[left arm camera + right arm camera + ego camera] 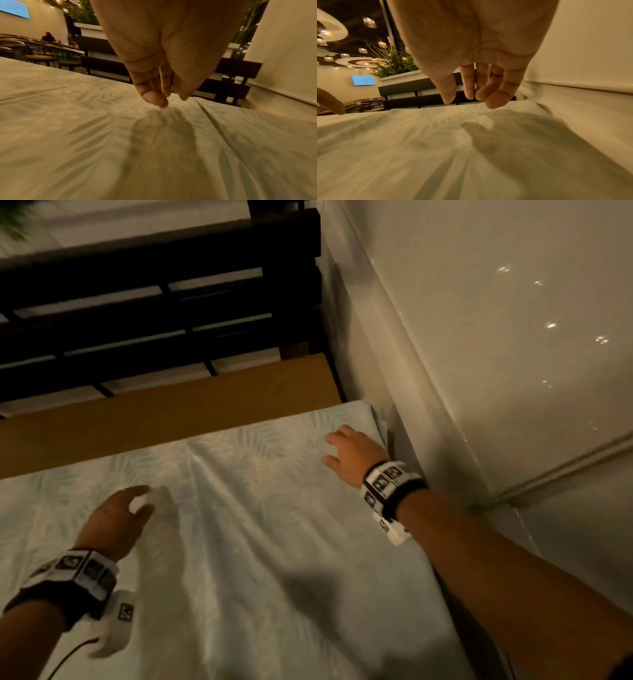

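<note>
A pale blue-green cloth (239, 525) with a faint leaf print covers the table, with creases fanning out from near its far edge. My left hand (123, 515) hovers just above the cloth at the left, fingers relaxed and holding nothing; in the left wrist view the left hand (159, 92) hangs over the cloth (85, 135) and casts a shadow. My right hand (346, 453) reaches toward the far right corner of the cloth, fingers spread and straight. In the right wrist view the right hand (479, 93) floats a little above the cloth (402, 142), with a shadow beneath it.
A brown wooden bench seat (171, 409) with a dark slatted back (154, 302) stands just beyond the table. A glossy cream wall (496, 337) runs close along the right side. Plants (393, 65), chairs (42, 55) and a blue screen (363, 80) show in the room behind.
</note>
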### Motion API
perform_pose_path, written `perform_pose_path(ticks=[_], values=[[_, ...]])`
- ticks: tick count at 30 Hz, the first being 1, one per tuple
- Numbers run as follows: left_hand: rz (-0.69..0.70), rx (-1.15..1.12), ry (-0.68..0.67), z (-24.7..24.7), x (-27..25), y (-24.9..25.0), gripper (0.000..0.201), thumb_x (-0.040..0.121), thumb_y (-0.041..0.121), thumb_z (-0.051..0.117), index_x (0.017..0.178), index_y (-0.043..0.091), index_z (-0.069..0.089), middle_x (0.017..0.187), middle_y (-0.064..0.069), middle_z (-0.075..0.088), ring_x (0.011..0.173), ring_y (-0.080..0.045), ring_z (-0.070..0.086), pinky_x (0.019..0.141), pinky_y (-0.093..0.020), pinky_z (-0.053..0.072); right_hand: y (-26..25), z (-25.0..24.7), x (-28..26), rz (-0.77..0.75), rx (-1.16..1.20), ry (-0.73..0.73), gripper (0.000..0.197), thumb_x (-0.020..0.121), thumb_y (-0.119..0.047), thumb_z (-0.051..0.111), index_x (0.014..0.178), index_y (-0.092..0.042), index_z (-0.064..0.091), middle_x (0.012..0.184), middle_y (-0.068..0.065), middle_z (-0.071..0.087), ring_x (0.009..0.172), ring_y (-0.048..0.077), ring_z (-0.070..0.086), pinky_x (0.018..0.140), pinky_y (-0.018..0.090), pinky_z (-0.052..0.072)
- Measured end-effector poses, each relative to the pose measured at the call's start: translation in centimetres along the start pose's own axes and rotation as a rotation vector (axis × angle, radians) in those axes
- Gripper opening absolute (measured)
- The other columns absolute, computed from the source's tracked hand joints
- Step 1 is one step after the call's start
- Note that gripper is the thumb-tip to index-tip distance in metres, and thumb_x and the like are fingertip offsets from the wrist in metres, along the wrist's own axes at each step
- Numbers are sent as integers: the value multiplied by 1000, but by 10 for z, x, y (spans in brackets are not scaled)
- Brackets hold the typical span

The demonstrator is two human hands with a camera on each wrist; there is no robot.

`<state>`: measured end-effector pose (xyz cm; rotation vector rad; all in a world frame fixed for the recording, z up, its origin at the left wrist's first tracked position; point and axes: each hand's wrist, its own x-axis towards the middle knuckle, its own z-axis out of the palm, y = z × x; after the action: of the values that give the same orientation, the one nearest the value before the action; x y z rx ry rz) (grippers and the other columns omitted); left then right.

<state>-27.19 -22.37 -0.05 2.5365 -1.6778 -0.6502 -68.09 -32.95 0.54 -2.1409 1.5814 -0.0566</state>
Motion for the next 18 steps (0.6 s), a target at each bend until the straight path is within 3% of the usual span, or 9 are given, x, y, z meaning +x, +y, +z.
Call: perform_pose_path(ticks=[2, 4, 5, 7, 8, 9, 12, 14, 18], values=[[-43, 16, 33, -1, 54, 13, 45, 98, 25, 56, 142, 17, 50, 145, -19, 52, 118, -42, 58, 101, -51, 45, -8, -11, 57, 0, -43, -73, 57, 95, -41, 55, 145, -19, 40, 153, 6, 34, 134, 33, 41, 108, 49, 39], [-55, 32, 38, 8, 105, 11, 49, 99, 30, 55, 146, 22, 45, 147, -20, 49, 122, -45, 54, 101, -55, 45, -9, -15, 98, -1, -98, -201, 53, 97, -36, 54, 146, -19, 40, 158, 6, 28, 139, 33, 37, 110, 47, 38], [-50, 13, 21, 15, 127, 6, 49, 98, 35, 54, 145, 27, 44, 147, -21, 49, 122, -47, 53, 99, -56, 46, -7, -15, 112, -18, -104, -230, 43, 98, -30, 53, 140, -17, 48, 153, 8, 36, 134, 33, 43, 103, 42, 43], [-56, -33, -14, 36, 173, -20, 46, 95, 48, 53, 139, 35, 48, 143, -20, 52, 117, -47, 55, 94, -57, 49, 6, -17, 130, -64, -75, -173, 24, 99, -15, 48, 119, -12, 62, 125, 9, 57, 109, 28, 58, 74, 27, 45], [-69, -64, -34, 50, 199, -44, 49, 91, 56, 53, 135, 35, 51, 139, -19, 55, 113, -45, 57, 92, -55, 50, 14, -21, 135, -60, -70, -140, 22, 98, -12, 47, 111, -12, 64, 112, 7, 60, 97, 25, 59, 68, 25, 42], [-78, -105, -49, 63, 223, -67, 53, 87, 64, 52, 130, 34, 54, 134, -17, 59, 108, -42, 60, 89, -54, 52, 25, -25, 140, -41, -70, -122, 21, 97, -12, 47, 107, -13, 65, 107, 6, 61, 93, 25, 59, 70, 28, 45], [-103, -173, -74, 78, 243, -81, 50, 83, 75, 48, 120, 44, 60, 116, -9, 68, 92, -36, 63, 78, -50, 55, 64, -37, 148, 24, -44, -124, 18, 94, -13, 51, 99, -19, 67, 107, 5, 65, 95, 28, 63, 84, 38, 52], [-77, -165, -71, 75, 238, -61, 45, 82, 77, 48, 115, 50, 62, 110, -4, 69, 89, -32, 65, 75, -48, 56, 82, -42, 147, 64, -66, -124, 19, 93, -13, 52, 101, -21, 68, 105, 4, 66, 95, 27, 64, 80, 34, 51], [-115, -208, 3, 64, 208, -10, 36, 84, 73, 50, 106, 49, 65, 111, -4, 70, 93, -33, 64, 82, -50, 55, 93, -45, 139, 117, -17, -62, 20, 92, -16, 55, 100, -27, 69, 104, 2, 69, 92, 24, 66, 78, 32, 53]])
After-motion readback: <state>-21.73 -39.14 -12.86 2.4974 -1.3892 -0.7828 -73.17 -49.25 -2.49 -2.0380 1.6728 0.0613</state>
